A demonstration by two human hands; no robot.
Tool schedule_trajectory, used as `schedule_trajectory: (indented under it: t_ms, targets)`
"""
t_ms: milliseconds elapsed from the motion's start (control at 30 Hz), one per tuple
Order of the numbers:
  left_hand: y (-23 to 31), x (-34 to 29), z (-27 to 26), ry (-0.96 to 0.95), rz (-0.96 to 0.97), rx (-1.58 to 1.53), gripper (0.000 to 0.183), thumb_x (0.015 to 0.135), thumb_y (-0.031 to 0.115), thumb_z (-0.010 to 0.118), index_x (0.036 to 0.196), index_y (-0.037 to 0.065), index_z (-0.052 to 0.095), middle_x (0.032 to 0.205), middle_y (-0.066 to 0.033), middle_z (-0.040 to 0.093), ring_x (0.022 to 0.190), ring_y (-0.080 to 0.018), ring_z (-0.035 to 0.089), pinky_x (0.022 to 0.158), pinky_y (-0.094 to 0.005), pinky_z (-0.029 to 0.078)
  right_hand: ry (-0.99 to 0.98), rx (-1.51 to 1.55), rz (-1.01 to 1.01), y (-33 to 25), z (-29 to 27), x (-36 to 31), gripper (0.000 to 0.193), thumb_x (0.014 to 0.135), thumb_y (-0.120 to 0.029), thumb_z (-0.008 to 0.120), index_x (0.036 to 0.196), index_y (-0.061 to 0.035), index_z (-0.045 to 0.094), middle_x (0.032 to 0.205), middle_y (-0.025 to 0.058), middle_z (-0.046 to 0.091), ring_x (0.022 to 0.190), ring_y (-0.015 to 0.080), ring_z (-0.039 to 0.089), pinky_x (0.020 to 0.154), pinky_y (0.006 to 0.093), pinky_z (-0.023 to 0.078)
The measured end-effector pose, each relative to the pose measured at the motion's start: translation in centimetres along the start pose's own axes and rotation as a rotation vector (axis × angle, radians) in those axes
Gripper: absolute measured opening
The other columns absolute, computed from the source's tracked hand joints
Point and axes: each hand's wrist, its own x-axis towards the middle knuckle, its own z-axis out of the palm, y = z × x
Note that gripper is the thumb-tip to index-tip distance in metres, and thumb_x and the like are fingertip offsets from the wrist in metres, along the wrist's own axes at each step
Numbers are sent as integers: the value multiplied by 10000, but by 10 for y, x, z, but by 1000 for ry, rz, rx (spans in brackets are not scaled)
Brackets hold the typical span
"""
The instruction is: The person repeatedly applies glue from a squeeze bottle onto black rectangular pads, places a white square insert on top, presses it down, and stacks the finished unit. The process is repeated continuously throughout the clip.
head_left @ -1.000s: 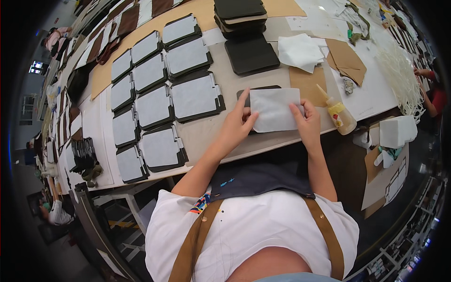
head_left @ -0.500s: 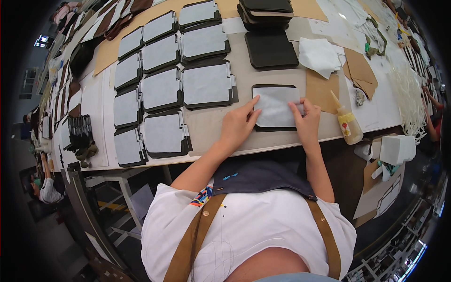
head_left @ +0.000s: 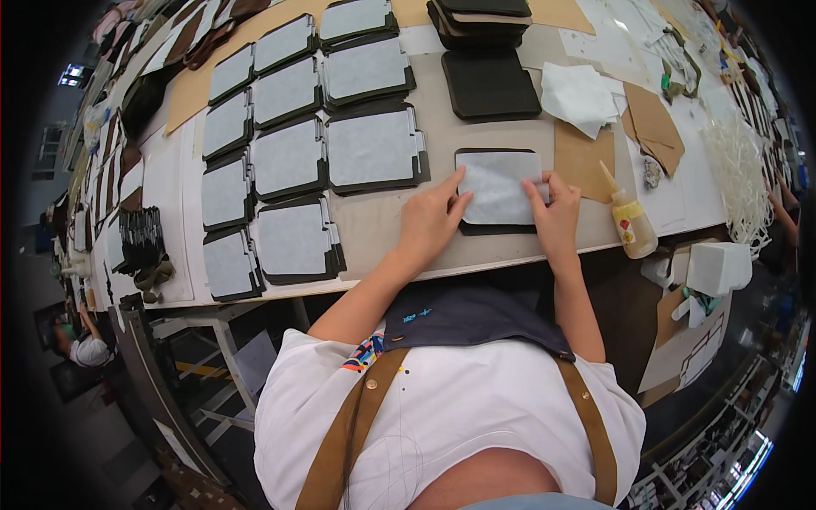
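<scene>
A pale grey-white sheet lies over a black panel with rounded corners, whose dark rim shows along the top and bottom edges. My left hand pinches the sheet's left edge between thumb and forefinger. At the opposite edge my right hand has thumb and fingers closed on the same sheet. Whether the fingertips also grip the panel is hidden. Just beyond the sheet rests a flat black panel stack. To the right of my right hand stands a glue bottle with a yellow label and pointed nozzle.
Several stacks of black panels topped with pale sheets fill the table's left half. A taller dark stack stands at the back. White scraps and brown paper lie at right. White cords hang over the right edge.
Both hands keep hold of the sheet and have hardly moved. The whole view has shifted slightly, so the table things appear a little higher.
</scene>
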Motion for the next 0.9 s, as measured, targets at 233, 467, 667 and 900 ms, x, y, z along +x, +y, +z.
schedule_trajectory:
  t_ms: [233, 467, 667, 900]
  targets:
    - [1, 1, 1, -28, -8, 48, 422, 920, 205, 711, 1313, 63, 653, 710, -115, 638, 589, -238, 589, 602, -358, 475, 16, -84, -37, -1, -5, -1, 230, 885, -171, 738, 1067, -49, 667, 703, 37, 536, 683, 182, 478, 851, 338, 342]
    - [0, 1, 2, -44, -26, 53, 440, 921, 218, 717, 1332, 79, 643, 686, -94, 621, 572, -219, 571, 585, -342, 465, 62, -267, -255, -8, -10, 1, 281, 870, -123, 725, 1148, -102, 690, 759, 31, 581, 750, 203, 532, 835, 366, 346]
    - [7, 2, -2, -80, -60, 73, 439, 934, 235, 695, 1335, 68, 633, 689, -87, 647, 603, -265, 619, 584, -389, 476, 69, -327, -326, -2, -7, 1, 229, 863, -117, 719, 1092, -112, 709, 793, 21, 616, 807, 215, 559, 842, 389, 353]
    - [6, 1, -1, -62, -31, 84, 452, 920, 222, 711, 1337, 65, 635, 674, -88, 619, 572, -236, 580, 575, -364, 462, 60, -327, -322, 0, -7, 1, 215, 857, -112, 719, 1072, -107, 702, 813, 24, 630, 817, 220, 564, 839, 395, 352]
